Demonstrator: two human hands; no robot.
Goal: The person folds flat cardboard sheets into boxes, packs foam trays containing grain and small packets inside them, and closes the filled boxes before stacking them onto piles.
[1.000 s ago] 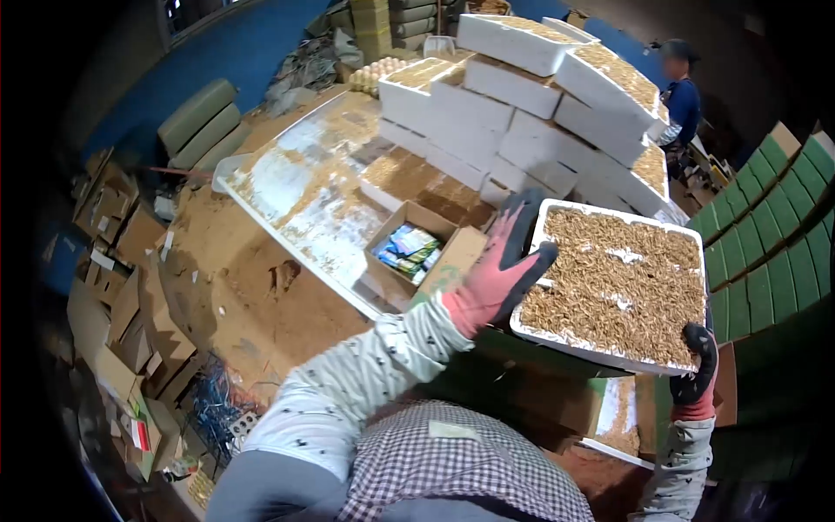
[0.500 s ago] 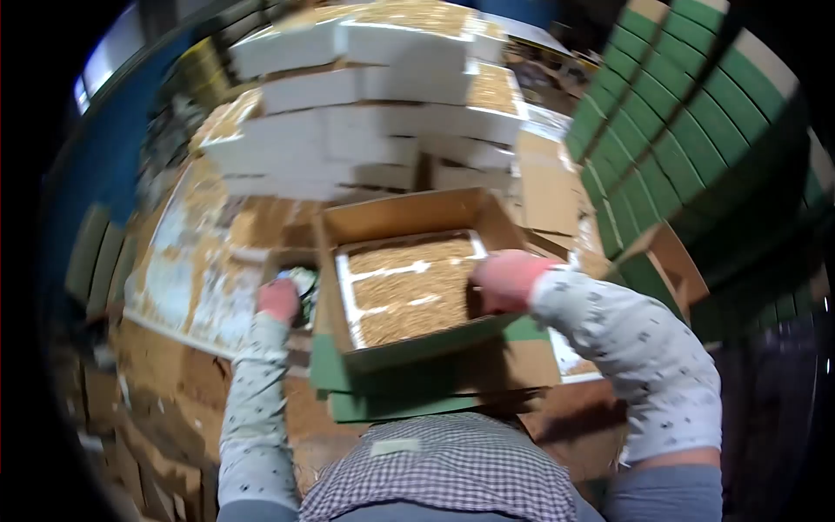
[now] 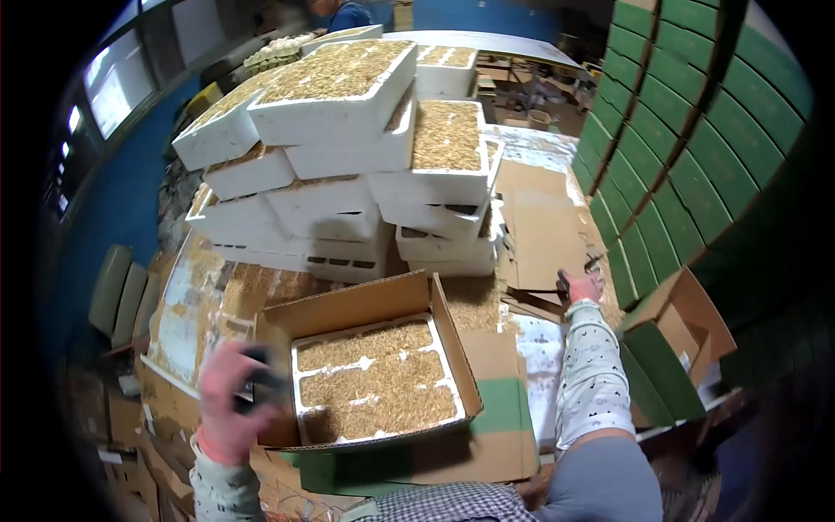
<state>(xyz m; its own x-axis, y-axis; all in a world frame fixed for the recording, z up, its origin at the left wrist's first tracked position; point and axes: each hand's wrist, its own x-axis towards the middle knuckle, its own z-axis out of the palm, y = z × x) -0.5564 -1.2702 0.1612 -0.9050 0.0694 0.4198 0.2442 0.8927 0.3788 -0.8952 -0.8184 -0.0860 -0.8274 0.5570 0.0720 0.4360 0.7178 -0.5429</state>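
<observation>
both hands wear pink and black work gloves. left hand [image 3: 228,402], blurred, rests against the left outer wall of an open brown cardboard box [image 3: 348,306]; dark fingers curl at the box edge, but the blur hides whether they grip it or only touch it. right hand [image 3: 581,285] is stretched far out to the right, at the edge of a pile of flat brown cardboard sheets [image 3: 544,228]; it is too small in view to tell whether it is closed on anything.

inside the cardboard box sits a white foam tray filled with tan, worm-like pieces [image 3: 376,390], snug between the box walls, with the box flaps standing open. the box rests on flattened green and brown cartons [image 3: 504,418] on the worktop, just in front of the person's checked apron.

behind the box rises a tall, uneven stack of white foam trays [image 3: 348,148] heaped with the same tan pieces. a long white-lined worktop strewn with tan debris [image 3: 187,300] lies to the left. on the right, a wall of stacked green cartons [image 3: 696,122] climbs out of view. another person in a blue top [image 3: 348,12] stands far back.
</observation>
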